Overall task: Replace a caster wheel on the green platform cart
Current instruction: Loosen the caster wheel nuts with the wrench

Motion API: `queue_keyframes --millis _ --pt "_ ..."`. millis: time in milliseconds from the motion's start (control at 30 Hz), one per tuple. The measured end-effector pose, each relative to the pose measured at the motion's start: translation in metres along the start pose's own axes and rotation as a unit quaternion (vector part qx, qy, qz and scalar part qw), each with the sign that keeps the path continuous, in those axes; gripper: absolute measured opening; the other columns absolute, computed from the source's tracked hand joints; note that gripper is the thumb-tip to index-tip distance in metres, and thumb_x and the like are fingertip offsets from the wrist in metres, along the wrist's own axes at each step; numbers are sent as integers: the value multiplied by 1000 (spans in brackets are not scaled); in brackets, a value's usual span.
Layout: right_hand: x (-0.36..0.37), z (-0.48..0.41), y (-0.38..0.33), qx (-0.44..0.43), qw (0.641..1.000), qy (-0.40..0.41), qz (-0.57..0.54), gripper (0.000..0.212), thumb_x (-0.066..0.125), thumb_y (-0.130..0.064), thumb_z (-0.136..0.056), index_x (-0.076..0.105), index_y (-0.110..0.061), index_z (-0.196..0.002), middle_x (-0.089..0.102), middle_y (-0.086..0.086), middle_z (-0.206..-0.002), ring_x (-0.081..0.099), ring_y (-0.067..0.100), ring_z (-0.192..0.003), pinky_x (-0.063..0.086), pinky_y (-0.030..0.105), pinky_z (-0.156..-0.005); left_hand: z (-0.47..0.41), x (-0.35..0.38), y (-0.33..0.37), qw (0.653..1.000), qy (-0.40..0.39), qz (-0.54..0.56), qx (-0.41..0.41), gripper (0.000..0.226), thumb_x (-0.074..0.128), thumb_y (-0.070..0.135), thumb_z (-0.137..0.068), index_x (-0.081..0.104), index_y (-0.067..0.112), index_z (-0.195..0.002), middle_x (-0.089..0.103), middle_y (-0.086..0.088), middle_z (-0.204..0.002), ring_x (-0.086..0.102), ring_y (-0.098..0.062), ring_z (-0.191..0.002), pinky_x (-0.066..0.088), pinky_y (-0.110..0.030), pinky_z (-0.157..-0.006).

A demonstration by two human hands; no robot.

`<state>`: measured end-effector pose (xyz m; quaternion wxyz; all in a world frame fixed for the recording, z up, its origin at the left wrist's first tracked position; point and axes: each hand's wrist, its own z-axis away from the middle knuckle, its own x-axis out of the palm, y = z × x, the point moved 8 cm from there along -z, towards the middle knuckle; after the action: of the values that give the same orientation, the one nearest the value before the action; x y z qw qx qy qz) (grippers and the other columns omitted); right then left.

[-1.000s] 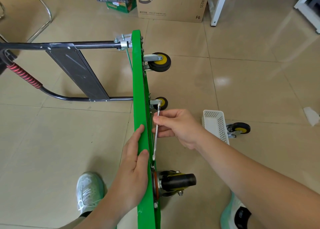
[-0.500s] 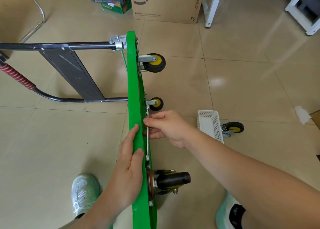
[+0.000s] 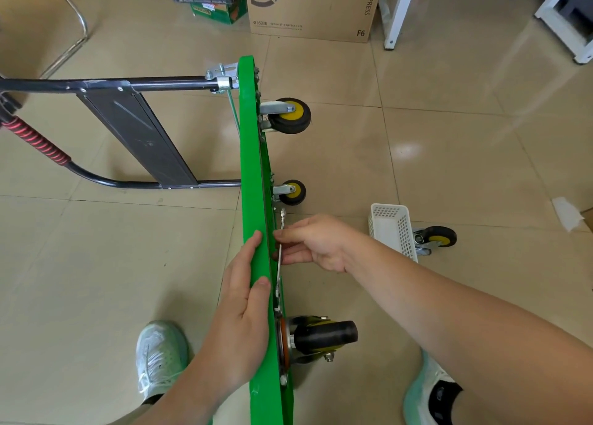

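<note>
Bare arms and pale trainers on my feed

I see the left hand (image 3: 237,322) and right hand (image 3: 317,243) bare, forearms uncovered. The left shoe (image 3: 160,357), near left, is a whitish mesh lace-up. The right shoe (image 3: 426,392), near right, has a mint-green sole and black at the ankle opening.

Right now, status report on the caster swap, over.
Left hand pressing on the green cart, tipped on edge. Right hand pinching the wrench by the near caster. Loose caster and white basket on the floor, off to the right.
</note>
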<state>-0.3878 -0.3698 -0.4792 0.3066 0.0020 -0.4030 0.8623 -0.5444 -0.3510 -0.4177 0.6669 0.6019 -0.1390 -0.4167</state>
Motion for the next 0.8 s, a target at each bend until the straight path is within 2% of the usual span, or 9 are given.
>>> queue_keyframes --millis 67,133,233,400,600,700,800 --pt "-1 0 5 11 1000 4 1 37 69 -4 -93 60 13 -124 69 26 -113 73 26 -84 62 34 -84 0 0 1 1000 1 0 1 58 35 15 -107 27 56 -147 33 25 -155 28 13 -142 22 -35 -126" --pt "-2 1 10 17 1000 1 -2 39 69 -4 -92 59 14 -125 68 28 -117 73 26 -85 61 35 -85 1 0 1 1000 0 -3 2 57 35 16 -107 26 54 -149 33 25 -155 28 13 -142 22 -35 -126" --pt "2 4 11 4 1000 -14 -10 37 68 -3 -93 60 15 -124 69 25 -105 73 24 -77 63 30 -74 1 0 1 1000 -3 -3 0 57 34 17 -107 25 51 -152 32 24 -156 27 13 -143 22 -35 -126" --pt "6 15 -2 -43 999 -27 -6 27 67 -3 -94 65 10 -118 73 17 -96 74 21 -74 63 29 -73 1 0 2 1000 -7 -2 -2 57 33 17 -107 25 51 -152 32 25 -156 27 12 -143 23 -35 -126" --pt "12 46 -24 -151 988 -24 4 15 70 0 -91 72 -4 -105 76 5 -87 75 18 -79 63 30 -74 1 0 2 1000 -7 -6 3 56 33 18 -108 24 53 -151 29 31 -155 24 18 -141 20 -25 -124" --pt "17 74 -27 -229 973 -30 15 22 72 4 -88 75 -14 -99 77 1 -86 75 17 -84 62 30 -77 1 -1 2 1000 -4 -10 10 56 34 17 -108 24 52 -152 29 31 -155 23 21 -139 18 -15 -118" --pt "25 107 -29 -328 940 -47 76 30 75 8 -83 79 -17 -101 77 -1 -92 73 12 -89 59 27 -85 1 -1 0 1000 -4 -9 14 54 34 20 -109 25 48 -154 31 25 -157 25 19 -140 20 -15 -117"
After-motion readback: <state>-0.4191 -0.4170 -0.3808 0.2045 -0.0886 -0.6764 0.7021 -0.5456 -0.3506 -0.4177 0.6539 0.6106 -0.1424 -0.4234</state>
